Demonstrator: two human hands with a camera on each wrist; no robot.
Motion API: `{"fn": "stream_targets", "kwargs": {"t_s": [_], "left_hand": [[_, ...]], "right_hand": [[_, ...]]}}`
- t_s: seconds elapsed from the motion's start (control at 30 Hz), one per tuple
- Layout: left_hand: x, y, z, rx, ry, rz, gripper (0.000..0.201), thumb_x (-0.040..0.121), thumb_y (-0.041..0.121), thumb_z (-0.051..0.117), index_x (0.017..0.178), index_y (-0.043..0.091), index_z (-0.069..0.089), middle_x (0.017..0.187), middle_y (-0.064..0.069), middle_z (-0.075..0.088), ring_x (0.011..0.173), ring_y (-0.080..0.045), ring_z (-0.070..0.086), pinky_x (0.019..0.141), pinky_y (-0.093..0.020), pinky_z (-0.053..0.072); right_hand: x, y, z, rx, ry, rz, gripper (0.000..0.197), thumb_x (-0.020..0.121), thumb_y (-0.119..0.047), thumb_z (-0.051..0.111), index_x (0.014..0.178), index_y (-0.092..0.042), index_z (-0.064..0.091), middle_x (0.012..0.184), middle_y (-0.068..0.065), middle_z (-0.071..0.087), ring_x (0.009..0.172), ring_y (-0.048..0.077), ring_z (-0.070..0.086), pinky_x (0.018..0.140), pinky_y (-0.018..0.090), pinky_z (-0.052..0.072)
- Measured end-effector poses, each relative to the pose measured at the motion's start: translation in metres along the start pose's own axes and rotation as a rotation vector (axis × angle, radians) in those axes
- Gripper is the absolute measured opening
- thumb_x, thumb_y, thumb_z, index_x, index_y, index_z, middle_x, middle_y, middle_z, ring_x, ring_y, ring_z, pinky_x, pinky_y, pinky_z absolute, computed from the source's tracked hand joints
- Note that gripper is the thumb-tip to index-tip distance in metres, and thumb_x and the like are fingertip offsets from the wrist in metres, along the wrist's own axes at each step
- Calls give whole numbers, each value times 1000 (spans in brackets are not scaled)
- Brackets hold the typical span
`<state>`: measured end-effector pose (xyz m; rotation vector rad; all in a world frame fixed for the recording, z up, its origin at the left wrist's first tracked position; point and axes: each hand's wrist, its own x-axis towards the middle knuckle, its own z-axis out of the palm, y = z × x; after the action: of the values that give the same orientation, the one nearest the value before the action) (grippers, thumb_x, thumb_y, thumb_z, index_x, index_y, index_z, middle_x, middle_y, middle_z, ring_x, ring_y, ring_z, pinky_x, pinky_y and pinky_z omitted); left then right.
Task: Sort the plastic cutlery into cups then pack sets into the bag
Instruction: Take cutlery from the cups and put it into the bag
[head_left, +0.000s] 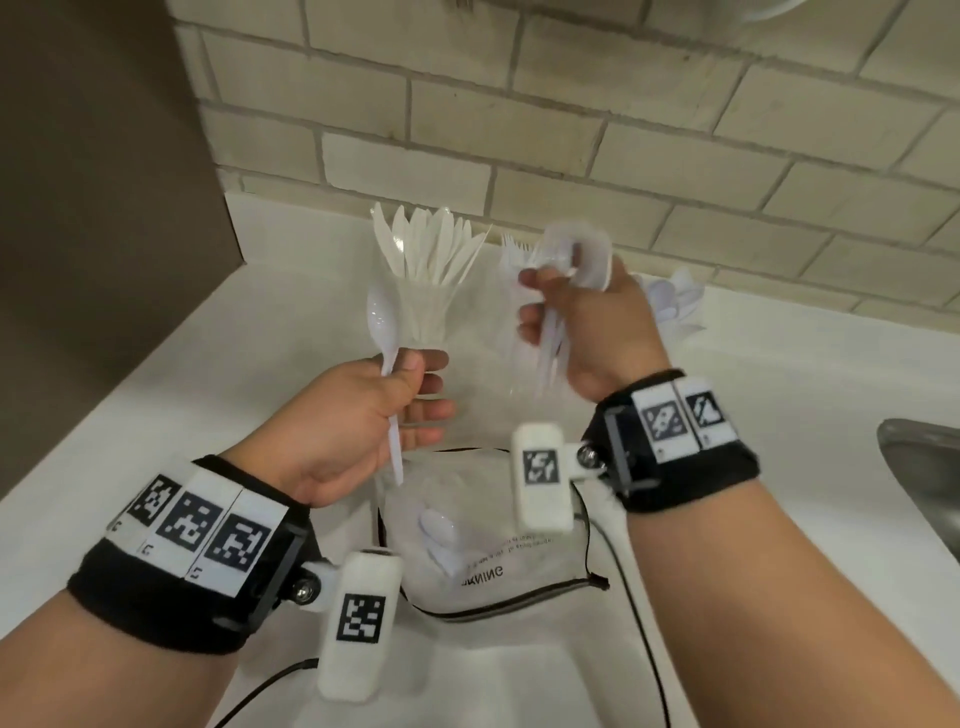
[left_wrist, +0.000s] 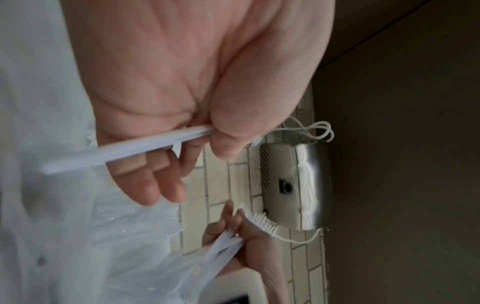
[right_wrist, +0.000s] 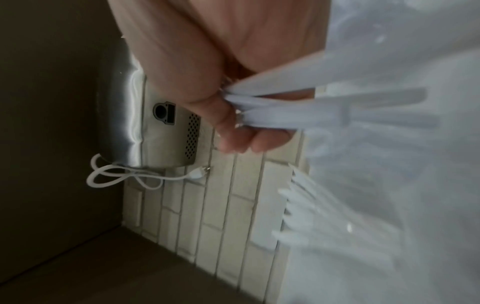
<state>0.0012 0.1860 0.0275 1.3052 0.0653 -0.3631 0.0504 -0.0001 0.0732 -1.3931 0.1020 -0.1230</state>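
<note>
My left hand (head_left: 410, 387) pinches the handle of a white plastic spoon (head_left: 383, 325), bowl upward, above a clear zip bag (head_left: 524, 577) lying on the white counter; the left wrist view shows the spoon handle (left_wrist: 116, 151) under the thumb. My right hand (head_left: 545, 312) grips a bundle of white forks (head_left: 553, 348), blurred, handles hanging down; their tines (left_wrist: 259, 221) stick out of the fist, and the right wrist view shows the handles (right_wrist: 285, 102). Behind the hands stands a clear cup of knives (head_left: 431, 265). Another spoon (head_left: 439, 535) lies inside the bag.
A cup of forks (head_left: 514, 249) stands partly hidden behind my right hand, and a cup of spoons (head_left: 675, 304) at the back right. A steel sink (head_left: 924, 467) lies right, a brown panel (head_left: 104, 208) left, a tiled wall behind. A metal wall unit (left_wrist: 293, 185) hangs above.
</note>
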Motion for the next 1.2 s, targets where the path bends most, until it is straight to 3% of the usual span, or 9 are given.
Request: {"fn": "stream_targets", "kwargs": {"t_s": [0.1,0.23,0.37,0.47,0.6,0.73,0.9,1.03,1.2], "left_hand": [[-6,1,-4,19,16,41,26,95,22,50,113,7,62,83,-1,49,52,-8,42,49,-23,41],[-10,-4,-4,173,-24,104,46,75,44,73,112,22,58,74,13,52,61,-8,41,59,-27,39],[-7,-8,-2,208,-37,122,66,54,58,68,112,27,59,69,20,55,68,-11,44,66,-29,40],[-5,-7,-1,186,-44,128,65,55,57,68,111,24,60,65,22,54,64,-5,45,64,-28,40],[-4,-5,3,190,-39,119,59,60,54,68,107,18,63,65,23,54,60,-1,46,60,-26,39],[-3,-3,11,164,-41,90,45,73,41,63,107,12,63,63,21,52,58,-2,44,60,-27,37],[-4,-3,14,137,-45,70,45,79,44,69,108,10,63,60,20,51,59,-5,40,60,-28,36],[-5,-4,15,115,-44,71,45,78,41,68,107,7,63,59,19,50,60,-7,38,59,-27,35],[-7,-4,17,102,-52,68,51,68,37,64,106,3,62,58,17,49,61,-8,38,57,-27,34]], "right_hand": [[36,-16,-6,-120,118,-188,20,89,-4,60,98,-20,51,83,11,63,56,14,51,53,29,44],[79,-19,0,-128,218,-396,21,85,-9,67,93,-25,56,83,5,59,68,15,54,61,25,48],[116,5,1,-113,235,-407,17,78,-15,70,88,-23,59,82,0,60,75,18,56,72,33,50],[130,18,0,-47,264,-408,16,77,-15,70,89,-18,59,82,5,60,72,20,56,73,35,51],[145,8,1,19,324,-434,12,86,-8,65,87,-16,56,71,7,56,50,18,50,53,29,49],[149,9,2,19,279,-448,14,84,-7,68,85,-14,56,73,7,56,54,20,53,57,32,54],[140,11,-2,-1,263,-394,15,81,-8,72,84,-12,57,70,7,57,50,19,53,56,34,53],[138,-20,-1,-41,344,-468,16,82,-17,71,78,-19,55,62,1,56,44,20,49,47,28,48],[141,-4,-4,-66,296,-405,19,80,-16,74,74,-18,56,63,0,57,49,17,56,54,25,47]]}}
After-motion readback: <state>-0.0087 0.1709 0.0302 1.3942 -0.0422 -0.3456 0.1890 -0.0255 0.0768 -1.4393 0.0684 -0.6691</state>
